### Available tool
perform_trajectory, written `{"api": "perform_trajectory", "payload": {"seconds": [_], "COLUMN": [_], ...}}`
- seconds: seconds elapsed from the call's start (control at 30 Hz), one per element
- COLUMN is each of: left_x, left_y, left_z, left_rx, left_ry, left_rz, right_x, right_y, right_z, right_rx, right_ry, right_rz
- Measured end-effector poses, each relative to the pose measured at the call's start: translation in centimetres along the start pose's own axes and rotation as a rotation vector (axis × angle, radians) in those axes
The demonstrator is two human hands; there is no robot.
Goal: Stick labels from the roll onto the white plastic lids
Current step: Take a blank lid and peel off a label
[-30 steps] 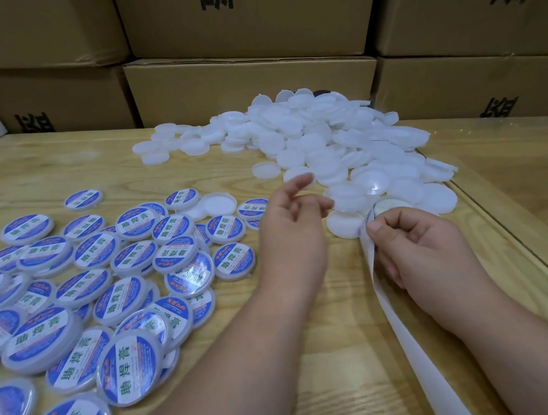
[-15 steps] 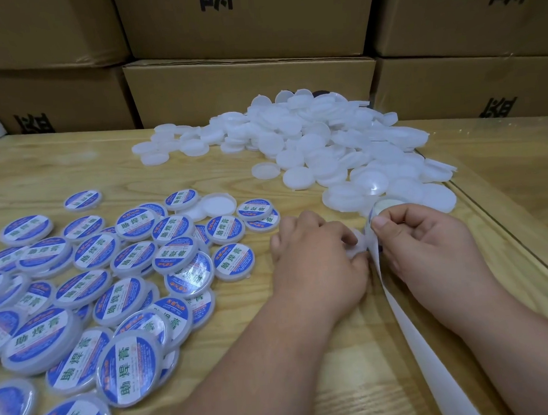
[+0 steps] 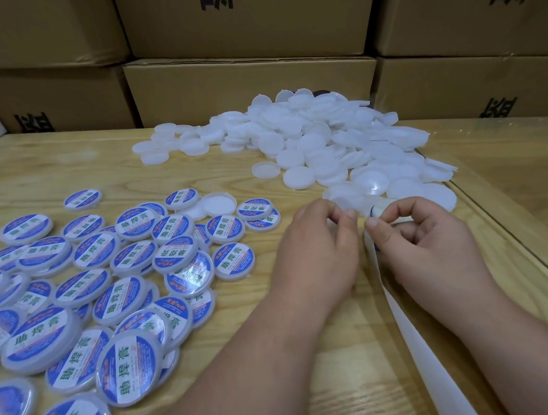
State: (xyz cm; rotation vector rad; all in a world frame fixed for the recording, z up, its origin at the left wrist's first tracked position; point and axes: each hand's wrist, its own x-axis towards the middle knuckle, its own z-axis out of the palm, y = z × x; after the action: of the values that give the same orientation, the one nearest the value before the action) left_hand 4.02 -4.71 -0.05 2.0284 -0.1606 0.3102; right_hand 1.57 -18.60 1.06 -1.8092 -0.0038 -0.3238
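Since a second ago our left hand point(image 3: 317, 249) has drawn back from the loose pile and lifted, and now sits just beside our right hand point(image 3: 426, 246), thumb and forefinger pinched together near the label strip; whether they already hold a lid or a label edge we cannot tell. Our right hand is curled, thumb and forefinger pinching the top of the backing strip point(image 3: 412, 336) where a blue-edged label point(image 3: 373, 212) peeks over the fold.

That strip runs long and narrow from the right hand toward the near right corner, its long axis pointing at us. It looks thin, limp and slick, so we judge it will buckle if pushed; better to keep it taut and take each label by a lifted edge, keeping fingertips off the sticky side.

Beyond the hands, the unlabelled white lids point(image 3: 320, 140) lie heaped at the far right of the bench point(image 3: 71, 168). They look light, stiffish and smooth, likely to skate on the wood, so holding one by its rim should steady it. To the left the labelled lids point(image 3: 110, 281) spread toward us, mostly label-up, with one bare lid point(image 3: 219, 205) among them. Cardboard boxes point(image 3: 249, 83) stand along the far edge.
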Motion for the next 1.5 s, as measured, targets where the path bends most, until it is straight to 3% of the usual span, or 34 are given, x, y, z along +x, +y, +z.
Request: {"api": "perform_trajectory", "payload": {"seconds": [0.2,0.3,0.7,1.03,1.23,1.5], "left_x": [-0.3,-0.3,-0.2,-0.4,-0.5,-0.1], "left_y": [0.8,0.7,0.7,0.4,0.4,0.1], "left_z": [-0.7,-1.0,-0.4,-0.3,-0.5,-0.3], "left_rx": [-0.394,-0.48,-0.196,-0.181,-0.211,-0.21], "left_ry": [0.034,0.011,-0.215,-0.247,-0.333,-0.309], "left_rz": [-0.096,-0.075,-0.049,-0.01,0.009,-0.026], "right_x": [-0.4,-0.6,-0.8,-0.6,-0.2,0.0], "right_y": [-0.6,-0.9,-1.7,-1.3,-0.9,-0.3], "right_z": [0.1,0.2,-0.2,-0.5,-0.5,-0.7], "right_rx": [-0.242,-0.298,-0.292,-0.351,-0.265,-0.287], "right_ry": [0.042,0.034,0.032,0.162,0.083,0.005], "right_rz": [0.017,0.007,0.066,0.121,0.132,0.026]}}
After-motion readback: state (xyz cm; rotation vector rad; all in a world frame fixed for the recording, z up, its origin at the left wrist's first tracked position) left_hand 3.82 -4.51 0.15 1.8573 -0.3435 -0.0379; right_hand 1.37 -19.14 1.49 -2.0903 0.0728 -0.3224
